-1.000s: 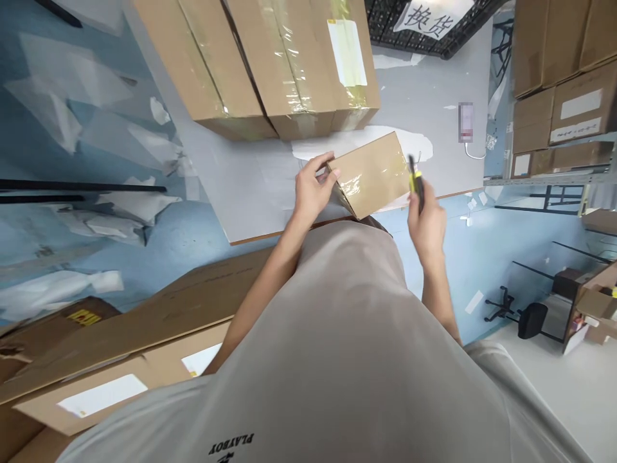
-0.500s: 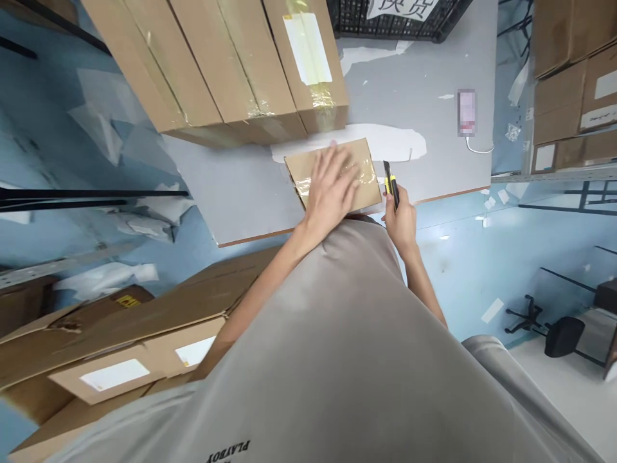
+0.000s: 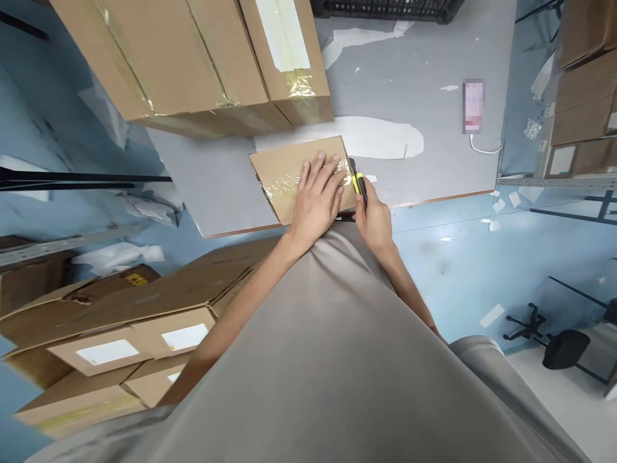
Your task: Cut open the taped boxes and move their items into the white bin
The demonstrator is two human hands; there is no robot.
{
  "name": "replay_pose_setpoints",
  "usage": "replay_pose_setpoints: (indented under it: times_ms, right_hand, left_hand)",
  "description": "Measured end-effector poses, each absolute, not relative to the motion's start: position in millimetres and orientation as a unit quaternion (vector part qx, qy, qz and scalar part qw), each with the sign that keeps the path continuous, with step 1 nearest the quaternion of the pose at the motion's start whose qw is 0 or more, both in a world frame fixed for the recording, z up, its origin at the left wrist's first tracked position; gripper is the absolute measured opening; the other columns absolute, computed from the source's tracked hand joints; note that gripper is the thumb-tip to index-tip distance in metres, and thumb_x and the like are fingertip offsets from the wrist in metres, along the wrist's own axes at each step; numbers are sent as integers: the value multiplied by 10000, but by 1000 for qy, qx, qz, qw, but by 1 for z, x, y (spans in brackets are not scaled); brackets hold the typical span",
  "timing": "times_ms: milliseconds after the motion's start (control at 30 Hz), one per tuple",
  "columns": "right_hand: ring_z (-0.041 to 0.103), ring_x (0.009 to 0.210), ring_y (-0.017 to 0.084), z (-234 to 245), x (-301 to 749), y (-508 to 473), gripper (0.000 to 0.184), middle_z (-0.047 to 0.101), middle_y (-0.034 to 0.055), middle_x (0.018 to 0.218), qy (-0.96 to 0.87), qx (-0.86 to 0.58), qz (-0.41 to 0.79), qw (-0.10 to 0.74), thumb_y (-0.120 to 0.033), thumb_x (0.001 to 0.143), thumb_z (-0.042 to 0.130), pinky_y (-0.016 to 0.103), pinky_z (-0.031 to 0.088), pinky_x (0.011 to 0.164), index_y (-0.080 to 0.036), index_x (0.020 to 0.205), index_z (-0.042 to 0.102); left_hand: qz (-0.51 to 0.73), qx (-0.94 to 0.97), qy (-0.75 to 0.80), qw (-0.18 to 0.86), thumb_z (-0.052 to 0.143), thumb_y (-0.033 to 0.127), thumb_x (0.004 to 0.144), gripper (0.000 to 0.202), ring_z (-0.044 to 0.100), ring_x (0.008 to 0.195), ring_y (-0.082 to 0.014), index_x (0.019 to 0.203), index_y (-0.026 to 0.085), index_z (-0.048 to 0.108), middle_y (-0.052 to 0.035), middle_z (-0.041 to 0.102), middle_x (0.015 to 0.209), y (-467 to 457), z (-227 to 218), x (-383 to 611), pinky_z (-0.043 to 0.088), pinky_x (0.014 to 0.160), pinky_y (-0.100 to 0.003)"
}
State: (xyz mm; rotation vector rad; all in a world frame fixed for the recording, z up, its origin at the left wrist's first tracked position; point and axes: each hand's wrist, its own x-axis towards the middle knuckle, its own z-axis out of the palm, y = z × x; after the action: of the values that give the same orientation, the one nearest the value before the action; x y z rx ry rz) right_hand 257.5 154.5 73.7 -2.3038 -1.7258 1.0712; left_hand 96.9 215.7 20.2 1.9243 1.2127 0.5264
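A small cardboard box (image 3: 289, 161) with clear tape across its top lies at the front edge of the grey table (image 3: 226, 180). My left hand (image 3: 319, 193) rests flat on the box, fingers stretched out over the tape. In my right hand (image 3: 375, 218) is a black and yellow utility knife (image 3: 358, 182), fingers wrapped round its handle. The knife's front end is at the right edge of the box; whether the blade touches the cardboard I cannot tell.
Large taped cartons (image 3: 207, 58) stand at the back left of the table, a black plastic crate (image 3: 390, 9) at the back. A blurred phone-like object (image 3: 473, 106) with a white cable lies right. More cartons (image 3: 144, 341) are stacked at my left, and an office chair (image 3: 563, 347) stands lower right.
The knife in my right hand has come left to the box's right edge. My left hand, blurred before, now lies still on the box. The view has shifted slightly.
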Motion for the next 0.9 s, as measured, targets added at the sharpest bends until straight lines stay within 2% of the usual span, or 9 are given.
replay_pose_setpoints:
  times_ms: [133,267,367,433,633,700,800,900]
  right_hand:
    - [836,1128,316,73,257,155,640,840,147,1333,-533,-762,360,73,-413,1220,262,446,651,1001,-211,1819,362]
    - [829,1142,312,84,250,155,638,826,159,1385,-522,-773,361,24,-341,1211,232,440,650,1006,-175,1815,352]
    - [826,1129,333,94,242,160,648,829,200,1361,-519,-781,346,-23,-268,1193,243,459,650,998,-121,1818,327]
    - [831,1105,343,98,235,166,652,827,219,1333,-521,-786,330,-47,-248,1193,261,475,647,996,-125,1832,295]
    - [830,1098,351,101,224,182,704,838,226,1202,-526,-790,310,-42,-319,1212,331,492,642,1002,-127,1862,142]
    - [836,1083,359,107,223,178,690,838,236,1187,-518,-792,317,-59,-300,1208,374,488,648,979,-124,1853,206]
    - [847,1047,371,120,222,163,661,846,240,1140,-496,-795,330,-113,-174,1162,474,478,654,940,-127,1812,368]
    - [846,1018,370,134,223,148,658,853,230,1095,-488,-794,334,-144,-90,1124,458,480,654,912,-127,1781,447]
  left_hand:
    - [203,760,479,389,451,571,1168,526,342,1771,-320,1600,347,650,-56,556,1785,215,19,97,119,1494,-641]
    - [205,762,475,389,448,571,1171,525,345,1770,-314,1607,354,645,-52,550,1790,215,19,95,120,1495,-638]
    - [206,763,470,393,440,563,1175,523,343,1771,-312,1611,356,642,-51,547,1793,215,18,94,126,1494,-651]
    - [204,767,465,392,409,558,1185,527,338,1773,-308,1608,349,645,-55,544,1794,215,17,93,127,1496,-650]
    - [217,759,468,398,401,655,1177,589,353,1767,-316,1644,358,602,-68,567,1776,215,14,93,156,1489,-651]
    - [219,761,468,393,392,671,1175,603,359,1764,-315,1653,363,593,-72,567,1776,215,12,93,172,1487,-643]
    - [217,772,461,380,362,672,1180,618,356,1765,-315,1662,358,587,-80,561,1779,214,9,92,174,1482,-651]
    - [212,781,455,372,352,642,1187,588,354,1766,-314,1656,383,594,-66,543,1794,213,8,89,167,1480,-665]
